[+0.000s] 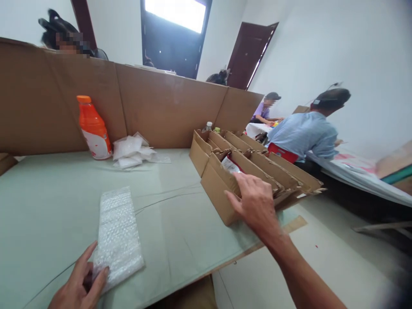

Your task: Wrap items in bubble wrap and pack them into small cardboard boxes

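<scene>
Near the table's front left, my left hand [80, 277] has thumb and fingers closed at the lower left corner of a flat piece of bubble wrap [119, 231], which lies on the green tabletop. My right hand [254, 195] is at the near wall of a cardboard box [219, 189] split into several compartments. Its thumb stands apart, outside the wall, while the bent fingers reach over the edge; their tips are hidden. Beside those fingers, a white and red packet [230, 164] shows inside a compartment.
An orange bottle [93, 128] and a pile of clear plastic packets [131, 150] stand by a tall cardboard partition [167, 103]. Beyond the box, a person in a light blue shirt [299, 133] sits at another table. The table's front edge [225, 264] runs below my right arm.
</scene>
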The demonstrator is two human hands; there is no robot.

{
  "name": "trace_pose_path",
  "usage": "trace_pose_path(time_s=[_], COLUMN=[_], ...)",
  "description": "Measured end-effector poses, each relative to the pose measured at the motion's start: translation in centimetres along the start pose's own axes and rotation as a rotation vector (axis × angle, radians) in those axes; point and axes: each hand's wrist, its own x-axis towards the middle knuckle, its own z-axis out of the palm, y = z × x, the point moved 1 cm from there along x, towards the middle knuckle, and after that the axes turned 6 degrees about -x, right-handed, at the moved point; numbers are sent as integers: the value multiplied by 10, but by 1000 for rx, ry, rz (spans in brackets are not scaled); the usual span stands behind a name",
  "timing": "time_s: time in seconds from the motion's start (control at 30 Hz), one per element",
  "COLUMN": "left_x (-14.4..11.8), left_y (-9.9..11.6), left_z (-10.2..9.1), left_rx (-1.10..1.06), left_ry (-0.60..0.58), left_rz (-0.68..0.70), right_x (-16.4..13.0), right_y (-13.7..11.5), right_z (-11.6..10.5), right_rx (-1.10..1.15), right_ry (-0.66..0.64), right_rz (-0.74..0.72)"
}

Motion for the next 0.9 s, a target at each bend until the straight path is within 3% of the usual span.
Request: trace_pose_path(time_s=[0.07, 0.17, 0.27, 0.4, 0.5, 0.6, 0.73, 0.83, 0.9], left_x=[-1, -3, -2, 1, 6, 13, 18, 12, 7], left_y=[5, 9, 4, -9, -19, -26, -28, -17, -5], left_z=[0, 0, 0, -1, -2, -4, -6, -7, -4], left_rx=[34, 30, -27, -119, -136, -90, -47, -50, -46], left_ry=[-3, -6, 14, 46, 35, -24, -99, -26, 40], left_rz=[2, 21, 50, 75, 87, 68, 62, 59, 83], right_x=[7, 11, 9, -6, -20, -37, -71, -102, -121], right_y=[18, 24, 14, 1, -1, 0, 0, 2, 4], right_z=[9, 20, 15, -14, -35, -42, -35, -17, 2], right_rx=[-129, -69, 145, 375, 490, 505, 519, 633, 687], right_ry=[-131, -202, -98, -7, 12, 72, 247, 323, 232], right_rz=[48, 55, -81, -290, -327, -248, 45, 290, 401])
